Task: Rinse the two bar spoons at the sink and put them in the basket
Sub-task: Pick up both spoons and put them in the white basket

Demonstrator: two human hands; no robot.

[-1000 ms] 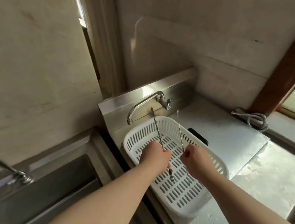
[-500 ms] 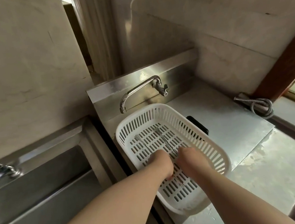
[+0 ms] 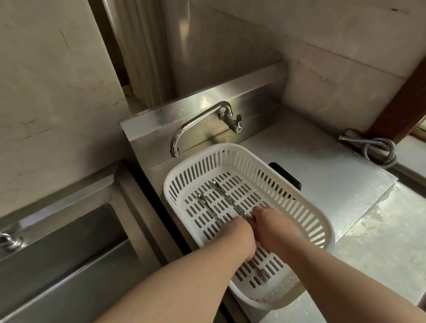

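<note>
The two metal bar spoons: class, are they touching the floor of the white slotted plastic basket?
Touching. The head view shows both spoons lying flat on the basket floor, under the hands.

Slotted basket [image 3: 304,212] matt white plastic; two bar spoons [image 3: 227,199] and faucet [image 3: 196,125] polished metal; sink [image 3: 57,261] and counter [image 3: 342,177] brushed stainless steel, dull sheen; window frame [image 3: 412,88] dark wood.

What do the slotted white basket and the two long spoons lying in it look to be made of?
Slotted white basket: probably moulded plastic, matte, going by its uniform white colour and evenly cut slots.
Two long bar spoons: metal, likely stainless steel, with a shiny grey finish, thin twisted stems and bright glints on the bowls.
</note>
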